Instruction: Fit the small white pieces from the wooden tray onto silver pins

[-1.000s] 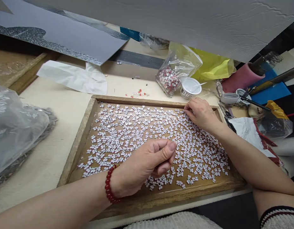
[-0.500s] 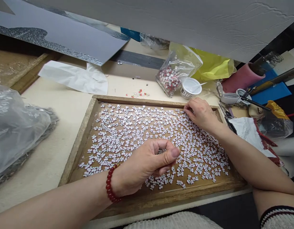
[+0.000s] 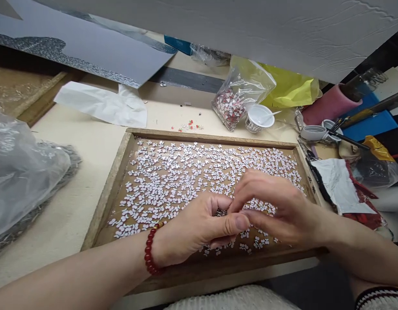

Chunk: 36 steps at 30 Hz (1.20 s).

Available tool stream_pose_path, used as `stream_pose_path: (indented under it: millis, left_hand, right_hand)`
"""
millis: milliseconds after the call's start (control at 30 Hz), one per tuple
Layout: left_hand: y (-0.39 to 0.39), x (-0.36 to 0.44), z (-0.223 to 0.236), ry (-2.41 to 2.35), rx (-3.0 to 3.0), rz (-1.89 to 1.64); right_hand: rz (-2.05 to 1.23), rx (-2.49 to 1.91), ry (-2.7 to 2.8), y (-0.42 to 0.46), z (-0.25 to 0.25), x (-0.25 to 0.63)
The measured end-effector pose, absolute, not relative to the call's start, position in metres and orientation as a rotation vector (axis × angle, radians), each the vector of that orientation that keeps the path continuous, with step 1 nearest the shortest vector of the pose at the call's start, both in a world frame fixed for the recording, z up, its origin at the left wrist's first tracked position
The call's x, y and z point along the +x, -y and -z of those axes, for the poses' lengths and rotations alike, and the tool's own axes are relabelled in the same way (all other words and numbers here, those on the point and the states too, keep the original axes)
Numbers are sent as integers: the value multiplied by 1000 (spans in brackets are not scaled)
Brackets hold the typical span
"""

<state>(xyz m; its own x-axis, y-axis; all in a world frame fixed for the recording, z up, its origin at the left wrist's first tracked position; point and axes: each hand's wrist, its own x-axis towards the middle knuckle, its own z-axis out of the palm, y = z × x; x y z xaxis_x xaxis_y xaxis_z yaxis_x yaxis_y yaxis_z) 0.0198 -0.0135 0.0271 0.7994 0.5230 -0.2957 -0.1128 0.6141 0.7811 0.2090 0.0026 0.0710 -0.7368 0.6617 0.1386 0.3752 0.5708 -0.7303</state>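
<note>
– Status on both hands?
– Left hand (image 3: 199,228): curled nearly closed round small dark silvery metallic bits (image 3: 220,212), visible in the hollow between thumb and forefinger. Right hand (image 3: 279,204): thumb and forefinger narrowed at that hollow, touching the left. Can't tell if they pinch anything.
– And the flat stuff below?
– Small white-and-lilac lobed flat pieces (image 3: 161,143), scattered all over the floor of a shallow rectangular wooden-framed tray (image 3: 106,196). Hands sit above them, around 4 to 5 o'clock from tray centre.
– Step in hand?
– My read: picking one bit out of the left-hand supply. Next move calls for a light two-finger pinch, with the left grip loose enough to give one up, snug enough to keep the rest. Wrists clear of the lobed pieces, too (the red beaded bracelet (image 3: 149,254) is over the tray's near side at 7, worth watching).
– Any readable text?
– Teal-blue flat box (image 3: 178,43), beyond the tray, just shy of 12: starts "VIVI", last letter unsure. Clear plastic bag of red-and-white bits (image 3: 230,107), 12:30: nothing legible. White round cup with black-patterned side (image 3: 259,118), 1:30: marks too small. Cloudy translucent plastic bag (image 3: 27,172), 9: pale print, unreadable.
</note>
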Motion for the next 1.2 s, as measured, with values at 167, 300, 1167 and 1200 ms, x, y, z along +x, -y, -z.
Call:
stream_pose_path:
  millis: [167,300,1167,1200]
  left_hand:
    - [16,21,-27,-543,850,-366]
    - [17,22,-26,-559,811,-374]
    - [15,23,-21,-546,684,-434]
    - [15,23,-21,-546,678,-439]
  right_hand:
    - [-1163,-863,2317,12,-71,204]
    - [-1146,-868,2287,5,-67,208]
    - [603,-1468,2780,-83,-14,259]
    - [597,-1466,2782,-83,-13,259]
